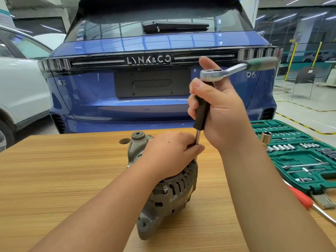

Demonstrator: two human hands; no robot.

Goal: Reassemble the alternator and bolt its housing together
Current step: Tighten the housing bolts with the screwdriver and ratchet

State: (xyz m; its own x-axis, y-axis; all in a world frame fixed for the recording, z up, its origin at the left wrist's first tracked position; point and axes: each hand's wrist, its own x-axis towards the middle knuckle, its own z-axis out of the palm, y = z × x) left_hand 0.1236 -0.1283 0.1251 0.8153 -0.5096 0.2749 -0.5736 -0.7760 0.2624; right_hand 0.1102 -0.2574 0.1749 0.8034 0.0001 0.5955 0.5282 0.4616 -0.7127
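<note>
Your right hand (216,108) is wrapped around the black cylindrical handle of the extension driver (201,113), fingers curled on its far side and the thumb raised beside the chrome ratchet wrench with the green grip (236,69), which sits on top of that handle and juts out to the right, above your knuckles. The tool stands nearly upright, tilted slightly right at the top. Below your right palm its thin steel shaft (197,138) runs down into your left hand (169,153), whose thumb and fingertips pinch the shaft just above the housing while the palm rests on top of the grey cast-metal alternator (169,193). The tip of the shaft is hidden behind your left fingers, so I cannot tell what it seats on.

The alternator lies on the light wooden tabletop (63,170), directly under both hands, with bare wood to the left of your grip and toward you. To the right of your right forearm, near but apart, lies the open green plastic socket-set case (298,153), with a red-handled screwdriver (305,199) at its near edge. Beyond your hands, past the table's far edge, stands the blue car's rear (145,88), well apart from the wrench.
</note>
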